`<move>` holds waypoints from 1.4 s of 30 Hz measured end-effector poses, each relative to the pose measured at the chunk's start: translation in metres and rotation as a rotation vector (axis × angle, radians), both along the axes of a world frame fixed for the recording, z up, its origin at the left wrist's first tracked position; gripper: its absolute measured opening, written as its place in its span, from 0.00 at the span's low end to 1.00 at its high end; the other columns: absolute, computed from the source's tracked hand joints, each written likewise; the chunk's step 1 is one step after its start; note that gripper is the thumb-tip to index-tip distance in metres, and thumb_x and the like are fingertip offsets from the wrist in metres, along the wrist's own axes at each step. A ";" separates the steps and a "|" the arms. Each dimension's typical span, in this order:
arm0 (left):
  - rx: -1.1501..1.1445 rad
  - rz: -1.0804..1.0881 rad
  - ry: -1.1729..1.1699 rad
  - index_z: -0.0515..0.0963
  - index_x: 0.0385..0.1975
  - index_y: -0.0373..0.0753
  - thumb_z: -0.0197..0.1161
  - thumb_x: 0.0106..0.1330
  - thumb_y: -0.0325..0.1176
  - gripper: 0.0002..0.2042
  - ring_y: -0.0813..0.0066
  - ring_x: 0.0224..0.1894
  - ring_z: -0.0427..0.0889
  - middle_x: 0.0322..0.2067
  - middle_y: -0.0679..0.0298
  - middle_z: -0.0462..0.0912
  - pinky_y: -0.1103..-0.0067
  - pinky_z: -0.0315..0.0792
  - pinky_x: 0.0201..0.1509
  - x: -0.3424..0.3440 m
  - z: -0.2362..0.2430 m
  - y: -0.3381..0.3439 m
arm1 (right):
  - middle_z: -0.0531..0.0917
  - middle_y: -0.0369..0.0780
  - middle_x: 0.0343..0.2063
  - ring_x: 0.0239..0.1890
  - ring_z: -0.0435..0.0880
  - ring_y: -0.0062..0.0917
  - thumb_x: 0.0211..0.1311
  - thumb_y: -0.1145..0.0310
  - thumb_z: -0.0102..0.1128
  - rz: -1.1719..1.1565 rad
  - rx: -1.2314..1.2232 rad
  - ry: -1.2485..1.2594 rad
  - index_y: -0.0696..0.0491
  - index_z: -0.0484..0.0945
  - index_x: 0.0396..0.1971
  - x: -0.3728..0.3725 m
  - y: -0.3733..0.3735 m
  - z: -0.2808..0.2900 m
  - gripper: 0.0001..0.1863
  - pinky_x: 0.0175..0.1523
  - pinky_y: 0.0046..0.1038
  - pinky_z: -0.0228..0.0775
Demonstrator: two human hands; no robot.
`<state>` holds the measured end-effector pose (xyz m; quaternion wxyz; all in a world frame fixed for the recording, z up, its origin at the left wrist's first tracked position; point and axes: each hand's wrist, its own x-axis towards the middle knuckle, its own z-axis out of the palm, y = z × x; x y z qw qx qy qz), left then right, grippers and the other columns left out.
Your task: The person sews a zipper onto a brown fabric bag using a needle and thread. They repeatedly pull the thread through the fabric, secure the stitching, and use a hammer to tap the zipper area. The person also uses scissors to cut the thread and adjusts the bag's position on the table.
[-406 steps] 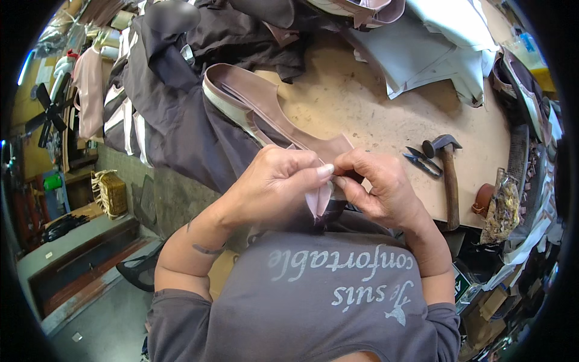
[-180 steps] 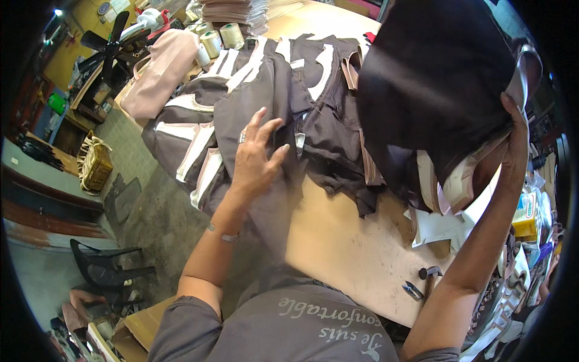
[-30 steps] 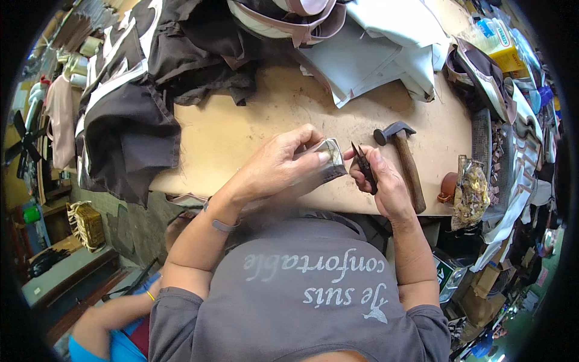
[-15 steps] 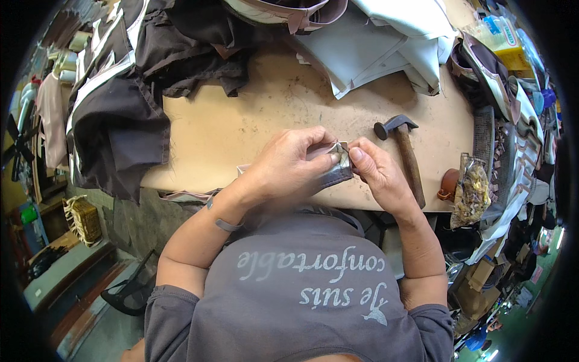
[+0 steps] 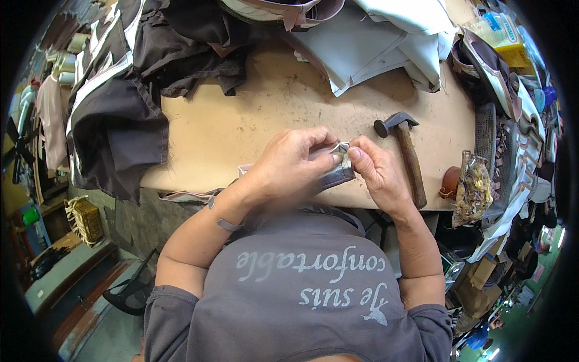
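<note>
Between my hands, over the near edge of the table, is a leather or fabric piece [image 5: 336,177] with a dark stitched border and a pale, folded upper edge. My left hand [image 5: 294,160] is closed around it from the left, thumb pressing on its face. From the right, my right hand [image 5: 379,172] pinches the pale corner between thumb and fingers. Most of the piece lies hidden behind my left hand. A cobbler's hammer [image 5: 411,161] with a wooden handle rests on the table just right of my right hand.
Dark cloth-like pieces [image 5: 120,117] drape over the table's left side. White sheets [image 5: 368,54] lie at the back, beside a part-made shoe upper [image 5: 283,13]. At the right edge stand a clear bag of small yellowish bits [image 5: 472,190] and a brown cup [image 5: 450,182].
Both hands keep their hold on the piece. The pale edge at my fingertips looks slightly more folded. The whole view has shifted a little.
</note>
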<state>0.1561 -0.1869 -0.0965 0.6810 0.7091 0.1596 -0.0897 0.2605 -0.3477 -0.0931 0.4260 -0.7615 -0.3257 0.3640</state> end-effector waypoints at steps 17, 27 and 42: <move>0.113 -0.126 0.022 0.75 0.36 0.30 0.57 0.59 0.31 0.10 0.83 0.32 0.71 0.28 0.66 0.76 0.83 0.67 0.38 0.004 -0.005 -0.015 | 0.67 0.35 0.13 0.19 0.64 0.17 0.65 0.50 0.46 -0.138 0.073 0.225 0.57 0.72 0.24 -0.013 -0.027 -0.030 0.23 0.24 0.22 0.57; 0.071 0.266 -0.145 0.71 0.40 0.34 0.60 0.59 0.24 0.11 0.85 0.33 0.71 0.30 0.69 0.71 0.88 0.68 0.38 -0.028 0.011 0.013 | 0.77 0.46 0.27 0.28 0.76 0.38 0.60 0.58 0.53 -0.233 -0.129 -0.454 0.57 0.72 0.36 -0.002 -0.053 -0.061 0.16 0.30 0.34 0.66; 0.561 0.834 -0.467 0.70 0.32 0.37 0.53 0.66 0.28 0.02 0.89 0.30 0.65 0.29 0.73 0.67 0.91 0.64 0.37 -0.085 0.020 0.065 | 0.75 0.41 0.30 0.33 0.77 0.38 0.45 0.80 0.54 -0.201 -0.085 -1.060 0.53 0.71 0.37 0.073 -0.028 -0.047 0.15 0.36 0.35 0.69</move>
